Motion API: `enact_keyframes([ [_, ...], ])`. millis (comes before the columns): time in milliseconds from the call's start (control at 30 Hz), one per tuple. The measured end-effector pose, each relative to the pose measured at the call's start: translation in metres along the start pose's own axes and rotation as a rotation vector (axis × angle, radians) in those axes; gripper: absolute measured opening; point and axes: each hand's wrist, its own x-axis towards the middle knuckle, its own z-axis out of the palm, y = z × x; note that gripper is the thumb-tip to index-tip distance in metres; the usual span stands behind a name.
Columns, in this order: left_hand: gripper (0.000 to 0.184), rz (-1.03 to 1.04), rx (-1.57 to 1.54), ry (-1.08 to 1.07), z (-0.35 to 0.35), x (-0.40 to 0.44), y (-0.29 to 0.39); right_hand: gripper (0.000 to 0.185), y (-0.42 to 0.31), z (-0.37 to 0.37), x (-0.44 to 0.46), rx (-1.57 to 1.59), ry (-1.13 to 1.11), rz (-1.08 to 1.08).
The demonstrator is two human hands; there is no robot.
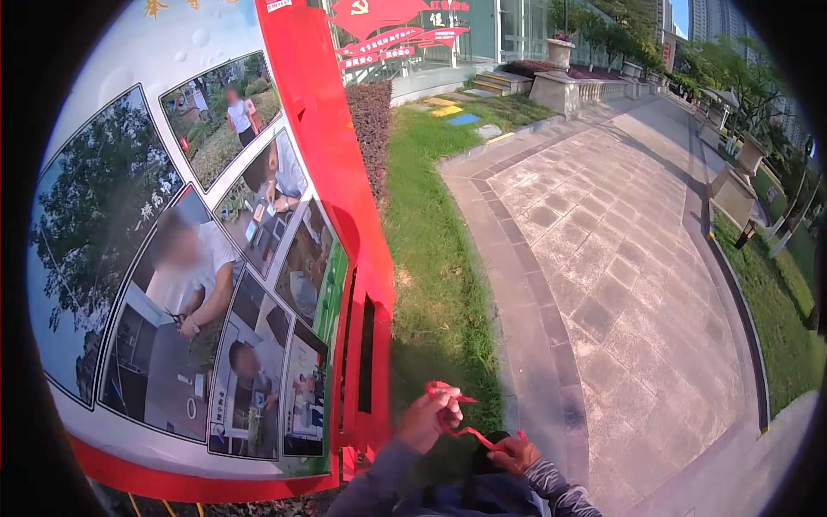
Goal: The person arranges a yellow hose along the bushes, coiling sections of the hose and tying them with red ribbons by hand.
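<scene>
Fingers pinching red ribbon, left hand raised, right hand lower, slightly apart

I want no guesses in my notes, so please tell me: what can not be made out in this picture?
All in the head view:
- Parts of the red ribbon: hidden inside the left hand and the right hand.
- The heading on the photo board: cut off by the top edge.
- The smallest writing on the red sign: too small to read.
</scene>
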Motion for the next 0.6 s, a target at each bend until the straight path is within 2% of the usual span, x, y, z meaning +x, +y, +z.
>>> enact_keyframes([
  [67,0.023,0.005,-0.035,0.059,0.002,0.034,0.027,0.037,0.003,-0.004,0.046,0.097,-0.175,0.173],
  [133,0.02,0.056,-0.024,0.034,-0.003,0.072,0.051,0.039,0.005,-0.009,0.093,0.102,-0.211,0.141],
  [200,0.019,0.061,0.016,0.093,-0.011,0.113,0.077,0.04,0.024,-0.012,0.151,-0.04,-0.225,-0.082],
  [233,0.019,0.067,0.07,0.061,-0.02,0.136,0.09,0.04,0.004,-0.027,0.178,0.035,-0.241,0.0],
  [267,0.019,0.072,0.126,0.029,-0.028,0.16,0.104,0.04,0.014,-0.025,0.207,0.045,-0.244,-0.012],
  [333,0.019,0.1,0.199,0.039,-0.034,0.215,0.143,0.033,0.036,-0.025,0.277,0.027,-0.15,-0.133],
  [467,0.021,0.091,0.384,0.113,-0.056,0.265,0.211,0.03,-0.035,-0.062,0.401,0.057,-0.312,-0.078],
  [533,0.023,0.119,0.405,0.2,-0.055,0.279,0.242,0.027,-0.066,-0.067,0.449,0.174,-0.262,-0.256],
  [600,0.022,0.141,0.422,0.207,-0.064,0.295,0.264,0.026,-0.097,-0.077,0.498,0.175,-0.285,-0.335],
])
